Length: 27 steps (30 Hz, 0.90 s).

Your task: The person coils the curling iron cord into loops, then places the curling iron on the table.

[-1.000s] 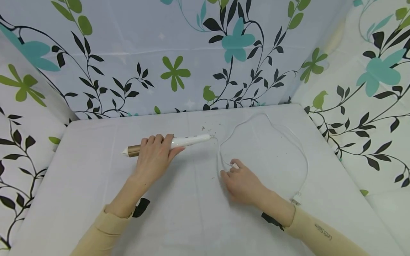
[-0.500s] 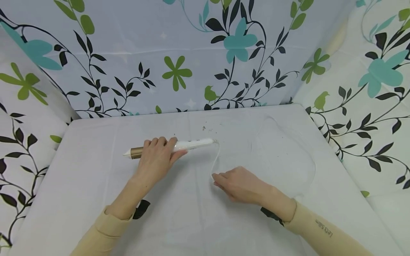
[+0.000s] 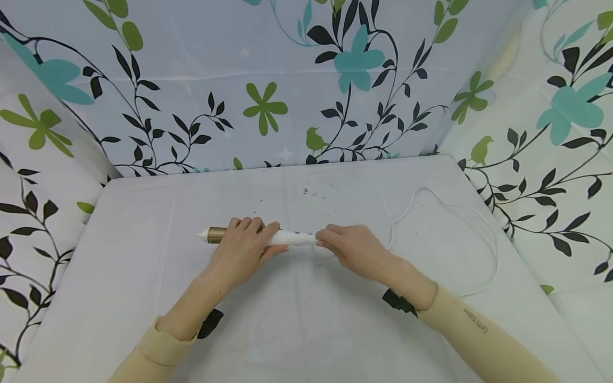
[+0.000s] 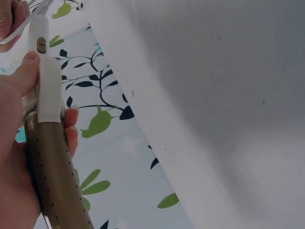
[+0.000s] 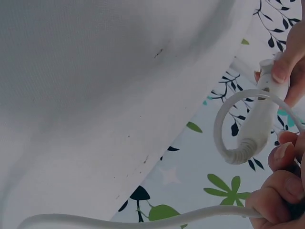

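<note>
My left hand (image 3: 241, 247) grips a curling iron (image 3: 293, 238) around its middle, holding it level above the table. Its white handle points right and its gold-brown barrel (image 4: 55, 176), dotted with small holes, points left. My right hand (image 3: 356, 250) is at the handle's cord end, with fingers curled around the white cord (image 5: 221, 119). In the right wrist view the cord bends in a loop from the ribbed sleeve (image 5: 240, 151) back to these fingers (image 5: 281, 152), then runs out below them. The left thumb (image 4: 27, 69) lies along the handle near a small oval button (image 4: 41, 45).
A white-covered table (image 3: 287, 330) lies beneath both hands, with small dark specks (image 3: 311, 192) toward the back. The rest of the cord (image 3: 496, 250) curves over the right side of the table. Patterned leaf-and-flower cloth (image 3: 191, 64) hangs behind and at both sides.
My right hand has taken hold of the cord and brought it up to the handle's end, bending it into a loop. The curling iron has shifted slightly right and nearer to me.
</note>
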### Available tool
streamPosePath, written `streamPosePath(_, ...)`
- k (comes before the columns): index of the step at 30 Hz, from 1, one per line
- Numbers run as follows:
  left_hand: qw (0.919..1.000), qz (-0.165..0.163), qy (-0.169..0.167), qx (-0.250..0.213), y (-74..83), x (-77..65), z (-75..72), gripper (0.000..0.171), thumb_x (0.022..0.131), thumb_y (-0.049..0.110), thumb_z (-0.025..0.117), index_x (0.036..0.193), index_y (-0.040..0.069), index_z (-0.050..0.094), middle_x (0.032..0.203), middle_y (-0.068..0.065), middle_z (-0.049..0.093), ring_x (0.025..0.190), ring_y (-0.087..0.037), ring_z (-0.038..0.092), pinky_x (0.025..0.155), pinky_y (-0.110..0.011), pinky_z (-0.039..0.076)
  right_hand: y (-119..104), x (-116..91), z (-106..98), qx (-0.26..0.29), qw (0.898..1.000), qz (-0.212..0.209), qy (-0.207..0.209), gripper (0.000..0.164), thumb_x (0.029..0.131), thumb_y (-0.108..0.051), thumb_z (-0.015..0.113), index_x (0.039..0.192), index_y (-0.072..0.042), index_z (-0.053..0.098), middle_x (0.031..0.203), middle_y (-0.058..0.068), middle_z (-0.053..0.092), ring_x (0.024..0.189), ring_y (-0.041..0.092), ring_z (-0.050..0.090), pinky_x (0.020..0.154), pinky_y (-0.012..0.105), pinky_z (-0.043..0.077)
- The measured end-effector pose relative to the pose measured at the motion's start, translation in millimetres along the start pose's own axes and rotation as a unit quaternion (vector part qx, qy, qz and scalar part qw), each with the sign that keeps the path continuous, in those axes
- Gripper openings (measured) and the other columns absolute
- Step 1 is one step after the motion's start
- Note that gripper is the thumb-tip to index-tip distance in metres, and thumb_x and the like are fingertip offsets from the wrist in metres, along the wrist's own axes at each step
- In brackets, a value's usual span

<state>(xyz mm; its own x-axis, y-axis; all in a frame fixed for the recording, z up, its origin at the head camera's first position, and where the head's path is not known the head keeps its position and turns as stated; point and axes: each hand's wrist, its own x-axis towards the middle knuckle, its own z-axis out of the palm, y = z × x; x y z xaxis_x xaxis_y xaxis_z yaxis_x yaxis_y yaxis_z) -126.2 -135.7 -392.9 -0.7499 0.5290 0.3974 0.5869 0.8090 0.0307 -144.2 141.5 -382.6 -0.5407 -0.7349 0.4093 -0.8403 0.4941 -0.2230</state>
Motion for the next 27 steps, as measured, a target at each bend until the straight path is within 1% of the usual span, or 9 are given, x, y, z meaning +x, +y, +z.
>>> streamPosePath(6,0.9998,0.011,0.001,-0.016,1.3,-3.5,-0.3,0.048,0.087,0.050,0.072,0.116,0.011,0.065,0.088,-0.009,0.063,0.080,-0.029,0.061,0.077,-0.043,0.045,7.2,-0.5,0.8,0.037,0.997,0.043,0.043,0.008,0.096,-0.013,0.067,0.103,-0.011,0.062,0.088,-0.002,0.068,0.063,0.010,0.052,0.059,0.023,0.048)
streamPosePath(9,0.9995,0.010,0.000,-0.031,1.2,-7.0,0.7,0.048,0.087,0.049,0.073,0.116,0.012,0.066,0.090,-0.008,0.064,0.081,-0.027,0.061,0.078,-0.042,0.045,9.7,-0.4,1.7,0.077,0.994,0.067,0.049,0.005,0.098,-0.016,0.064,0.100,-0.012,0.064,0.086,-0.003,0.067,0.066,0.008,0.053,0.061,0.023,0.048)
streamPosePath(11,0.9990,0.008,0.000,-0.045,1.0,-10.0,1.8,0.047,0.087,0.049,0.073,0.116,0.013,0.066,0.091,-0.006,0.065,0.081,-0.024,0.061,0.080,-0.041,0.046,11.0,-0.2,1.7,0.112,0.988,0.092,0.049,0.006,0.099,-0.019,0.064,0.098,-0.013,0.065,0.083,-0.005,0.065,0.066,0.007,0.052,0.060,0.023,0.046)
streamPosePath(13,0.9981,0.008,0.000,-0.061,0.9,-12.7,2.8,0.047,0.087,0.050,0.072,0.116,0.014,0.066,0.092,-0.005,0.065,0.081,-0.022,0.060,0.081,-0.041,0.045,12.6,-0.6,2.1,0.150,0.980,0.119,0.045,0.007,0.099,-0.020,0.064,0.096,-0.015,0.067,0.081,-0.006,0.064,0.066,0.006,0.051,0.060,0.022,0.045)
streamPosePath(17,0.9961,0.012,0.007,-0.088,0.4,-15.8,4.1,0.048,0.090,0.054,0.066,0.118,0.015,0.065,0.094,-0.002,0.065,0.081,-0.018,0.058,0.082,-0.039,0.044,16.0,-2.7,4.5,0.231,0.959,0.162,0.025,0.007,0.099,-0.020,0.065,0.097,-0.015,0.070,0.084,0.000,0.068,0.069,0.010,0.054,0.063,0.023,0.046)
streamPosePath(20,0.9941,0.015,0.015,-0.107,0.6,-16.0,4.1,0.050,0.093,0.058,0.058,0.120,0.016,0.065,0.096,-0.001,0.064,0.081,-0.017,0.058,0.082,-0.038,0.043,17.5,-4.6,8.2,0.299,0.936,0.188,0.009,0.011,0.100,-0.017,0.062,0.101,-0.012,0.072,0.093,0.009,0.071,0.075,0.015,0.058,0.069,0.026,0.048)
streamPosePath(23,0.9919,0.011,0.023,-0.124,1.5,-15.8,3.9,0.051,0.095,0.059,0.055,0.120,0.016,0.064,0.095,0.000,0.064,0.081,-0.016,0.056,0.082,-0.037,0.042,17.5,-7.2,14.5,0.349,0.912,0.214,0.001,0.017,0.102,-0.014,0.058,0.107,-0.009,0.073,0.101,0.010,0.072,0.084,0.018,0.060,0.076,0.027,0.049)
streamPosePath(25,0.9906,0.004,0.028,-0.133,2.4,-15.2,4.2,0.051,0.095,0.058,0.056,0.120,0.015,0.064,0.095,0.000,0.064,0.081,-0.016,0.055,0.081,-0.036,0.041,16.2,-8.8,19.4,0.364,0.906,0.217,0.001,0.018,0.101,-0.009,0.058,0.111,-0.006,0.072,0.106,0.011,0.072,0.090,0.017,0.061,0.081,0.027,0.050)
streamPosePath(27,0.9898,-0.004,0.033,-0.139,3.7,-14.3,4.2,0.051,0.095,0.058,0.057,0.120,0.014,0.064,0.095,0.000,0.064,0.081,-0.016,0.054,0.080,-0.035,0.041,14.1,-10.4,24.6,0.360,0.909,0.209,0.006,0.020,0.098,-0.003,0.060,0.114,-0.002,0.071,0.112,0.013,0.072,0.094,0.014,0.062,0.084,0.026,0.050)
